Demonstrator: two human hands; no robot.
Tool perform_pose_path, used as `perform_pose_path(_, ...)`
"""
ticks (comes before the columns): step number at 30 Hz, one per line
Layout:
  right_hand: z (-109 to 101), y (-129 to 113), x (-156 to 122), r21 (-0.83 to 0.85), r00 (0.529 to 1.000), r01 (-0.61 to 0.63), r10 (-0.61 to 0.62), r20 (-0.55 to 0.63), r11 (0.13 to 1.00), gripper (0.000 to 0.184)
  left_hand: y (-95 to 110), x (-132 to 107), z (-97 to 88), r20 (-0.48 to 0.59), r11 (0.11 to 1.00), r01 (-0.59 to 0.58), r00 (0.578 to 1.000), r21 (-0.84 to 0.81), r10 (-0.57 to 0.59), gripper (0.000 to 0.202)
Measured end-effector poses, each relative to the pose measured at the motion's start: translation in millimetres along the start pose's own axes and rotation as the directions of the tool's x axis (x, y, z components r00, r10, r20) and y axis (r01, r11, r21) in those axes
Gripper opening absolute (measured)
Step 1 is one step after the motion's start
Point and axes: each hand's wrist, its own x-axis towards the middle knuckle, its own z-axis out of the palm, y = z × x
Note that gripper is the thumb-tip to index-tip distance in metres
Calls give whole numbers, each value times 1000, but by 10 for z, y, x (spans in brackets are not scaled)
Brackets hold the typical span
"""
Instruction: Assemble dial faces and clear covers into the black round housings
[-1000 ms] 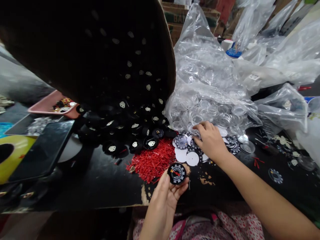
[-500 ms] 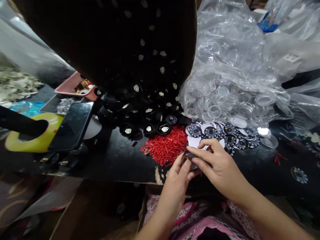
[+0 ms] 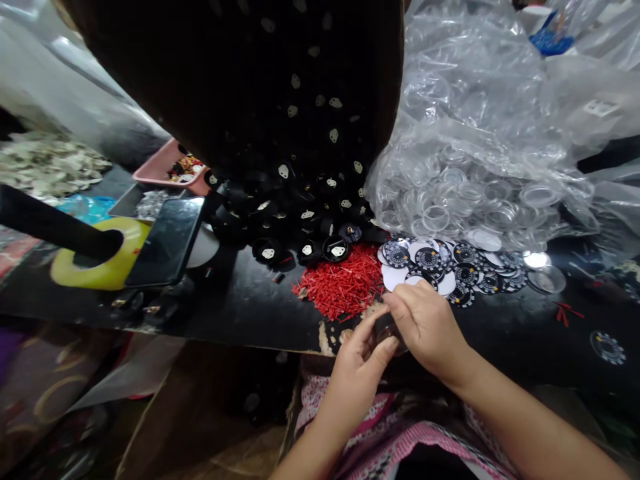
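My left hand (image 3: 359, 357) and my right hand (image 3: 429, 325) meet at the table's near edge, both closed around a small round black compass piece (image 3: 386, 329), mostly hidden between the fingers. Just beyond them lies a heap of small red needles (image 3: 339, 282). To the right of that heap, printed round dial cards (image 3: 443, 265) are spread on the black table (image 3: 240, 313). Black round cases (image 3: 300, 220) spill from a large dark box (image 3: 250, 73) behind.
A clear plastic bag of transparent rings (image 3: 475, 193) bulges at the back right. A black phone (image 3: 167, 241) leans on a yellow tape roll (image 3: 97, 263) at left, with a pink tray (image 3: 165, 170) behind. Loose clear lenses (image 3: 547, 279) lie at right.
A second ago my right hand was reaching among the dial cards while the left held the compass up. Both hands have since joined around it and stay pressed together near the table edge.
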Motion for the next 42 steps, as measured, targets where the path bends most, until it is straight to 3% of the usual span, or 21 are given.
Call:
perform_pose_path(3, 183, -86, 26, 60, 999, 36, -38, 36, 998, 44, 8, -65, -56, -141, 999, 7, 990, 47, 0, 32)
perform_pose_path(6, 285, -159, 63, 103, 989, -53, 38, 146, 993, 50, 54, -170, -193, -206, 990, 21, 978, 137, 8, 32)
perform_pose_path(9, 193, -110, 73, 203, 940, -162, 88, 329, 966, 46, 19, -425, -579, -197, 948, 109, 979, 300, -50, 36)
perform_pose_path(10, 133, -71, 69, 245, 928, -195, 97, 360, 950, 42, -15, -534, -758, -240, 916, 131, 970, 378, -39, 38)
perform_pose_path(11, 73, -31, 63, 277, 922, -230, 117, 370, 933, 38, -51, -637, -944, -304, 874, 139, 952, 465, 11, 39)
perform_pose_path(12, 24, 1, 56, 292, 919, -266, 151, 364, 919, 35, -78, -718, -1121, -395, 809, 130, 909, 573, 133, 40)
perform_pose_path(14, -17, 16, 45, 286, 907, -297, 175, 384, 911, 32, -69, -756, -1396, -421, 608, 100, 808, 787, 413, 41)
perform_pose_path(16, 14, -46, 41, 279, 888, -242, 96, 450, 929, 28, 52, -573, -1534, -356, 485, 44, 738, 873, 574, 41)
perform_pose_path(18, 67, -143, 37, 279, 870, -153, -5, 493, 948, 25, 271, -194, -1573, -328, 505, -28, 729, 863, 601, 43)
perform_pose_path(22, 45, -193, -12, 221, 879, -81, -34, 475, 972, 22, 729, 652, -1579, -245, 458, -93, 742, 884, 624, 47)
perform_pose_path(24, -40, -103, -54, 207, 882, -61, -44, 469, 977, 21, 835, 903, -1584, -164, 412, -148, 758, 899, 631, 55)
perform_pose_path(26, -138, 42, -94, 144, 889, -79, 4, 458, 986, 21, 853, 999, -1590, -135, 402, -168, 769, 900, 625, 53)
perform_pose_path(27, -181, 125, -111, 71, 898, -107, 65, 435, 992, 20, 844, 995, -1587, -168, 437, -159, 767, 885, 619, 52)
perform_pose_path(29, -245, 294, -138, -138, 919, -159, 197, 342, 978, 19, 804, 899, -1539, -312, 615, -168, 742, 770, 594, 51)
perform_pose_path(31, -270, 436, -153, -322, 935, -159, 247, 255, 933, 32, 737, 722, -1397, -441, 829, -269, 744, 490, 502, 49)
perform_pose_path(32, -268, 490, -156, -374, 940, -142, 243, 239, 917, 39, 688, 618, -1287, -451, 891, -323, 776, 318, 442, 46)
perform_pose_path(33, -261, 531, -158, -399, 944, -127, 235, 233, 908, 42, 628, 514, -1157, -419, 924, -340, 823, 177, 383, 45)
perform_pose_path(35, -238, 586, -159, -393, 949, -132, 231, 214, 910, 40, 484, 324, -868, -330, 959, -276, 901, 68, 282, 47)
perform_pose_path(38, -214, 633, -165, -345, 958, -166, 235, 167, 924, 37, 287, 127, -503, -259, 977, -213, 942, 34, 214, 40)
perform_pose_path(42, -232, 673, -189, -284, 969, -180, 220, 114, 942, 43, 207, 21, -293, -186, 991, -133, 974, -2, 130, 43)
